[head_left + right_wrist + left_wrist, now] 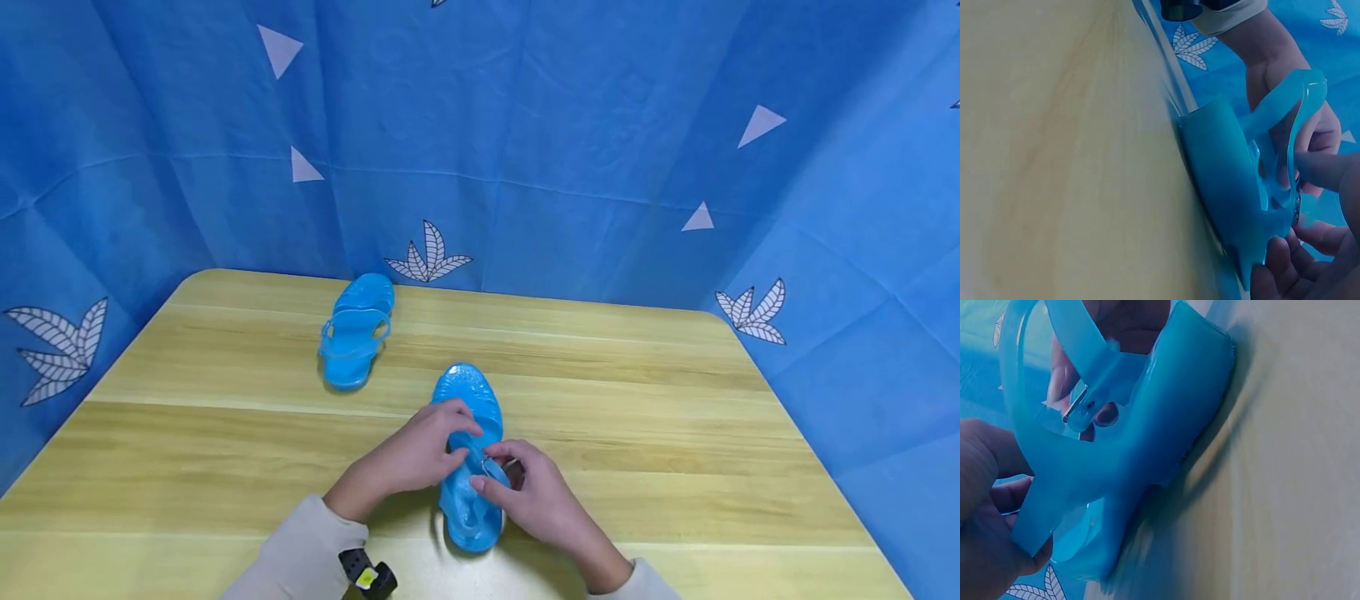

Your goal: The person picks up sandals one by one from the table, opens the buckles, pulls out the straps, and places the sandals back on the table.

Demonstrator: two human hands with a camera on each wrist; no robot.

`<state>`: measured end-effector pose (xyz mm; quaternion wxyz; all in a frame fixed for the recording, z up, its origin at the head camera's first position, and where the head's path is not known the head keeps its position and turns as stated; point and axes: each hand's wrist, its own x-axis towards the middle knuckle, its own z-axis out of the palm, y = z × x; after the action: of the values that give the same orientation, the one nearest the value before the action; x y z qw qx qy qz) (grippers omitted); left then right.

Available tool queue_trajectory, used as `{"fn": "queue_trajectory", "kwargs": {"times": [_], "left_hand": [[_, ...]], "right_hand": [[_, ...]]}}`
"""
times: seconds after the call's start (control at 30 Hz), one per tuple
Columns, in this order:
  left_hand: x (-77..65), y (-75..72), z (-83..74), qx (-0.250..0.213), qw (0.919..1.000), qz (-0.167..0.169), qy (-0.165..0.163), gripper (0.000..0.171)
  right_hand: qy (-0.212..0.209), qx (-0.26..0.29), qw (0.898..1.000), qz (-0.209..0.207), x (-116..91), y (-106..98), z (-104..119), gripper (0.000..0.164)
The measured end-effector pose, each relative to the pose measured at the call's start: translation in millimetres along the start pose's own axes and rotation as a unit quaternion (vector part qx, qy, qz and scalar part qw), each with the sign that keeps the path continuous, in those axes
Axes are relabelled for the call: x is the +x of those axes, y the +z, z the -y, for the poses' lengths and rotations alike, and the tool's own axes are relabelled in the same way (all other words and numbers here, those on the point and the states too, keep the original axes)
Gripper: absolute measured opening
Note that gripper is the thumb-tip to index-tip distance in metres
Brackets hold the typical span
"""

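A blue jelly sandal [467, 392] lies on the table between both hands, toe end away from me. My left hand [423, 450] comes over its left side and grips the front strap [1041, 512] between thumb and fingers, as the left wrist view shows. On the other side, my right hand [536, 496] pinches the side strap near a small metal buckle [1075, 404]. The heel strap [1300, 94] stands up in a loop. In the right wrist view the right fingers partly hide the buckle area.
A second blue sandal [351, 333] lies farther back to the left on the wooden table [637, 383]. A blue patterned cloth [525, 125] hangs behind the table and along its sides. A black band with a yellow mark [366, 575] is on the left wrist.
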<state>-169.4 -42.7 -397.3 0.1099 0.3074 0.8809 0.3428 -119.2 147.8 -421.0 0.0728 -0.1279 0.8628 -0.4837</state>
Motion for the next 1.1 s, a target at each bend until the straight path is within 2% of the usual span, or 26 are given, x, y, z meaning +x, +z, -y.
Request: {"fn": "queue_trajectory", "kwargs": {"times": [0.17,0.33,0.8,1.1], "left_hand": [[1.0,1.9,0.6,0.008,1.0000,-0.003,0.001,0.022],[1.7,4.1,1.7,0.010,0.9997,-0.013,0.017,0.017],[2.1,5.0,4.0,0.062,0.9939,-0.046,0.079,0.006],[1.8,2.9,8.7,0.076,0.9908,-0.032,0.108,0.006]], "right_hand": [[-0.001,-0.038,0.999,-0.020,4.4,3.2,1.8,0.033],[0.000,-0.064,0.998,-0.030,8.3,4.7,2.8,0.029],[-0.006,-0.033,0.999,-0.034,9.1,2.7,-2.2,0.024],[-0.022,-0.030,0.999,-0.037,8.8,0.3,-4.2,0.019]]}}
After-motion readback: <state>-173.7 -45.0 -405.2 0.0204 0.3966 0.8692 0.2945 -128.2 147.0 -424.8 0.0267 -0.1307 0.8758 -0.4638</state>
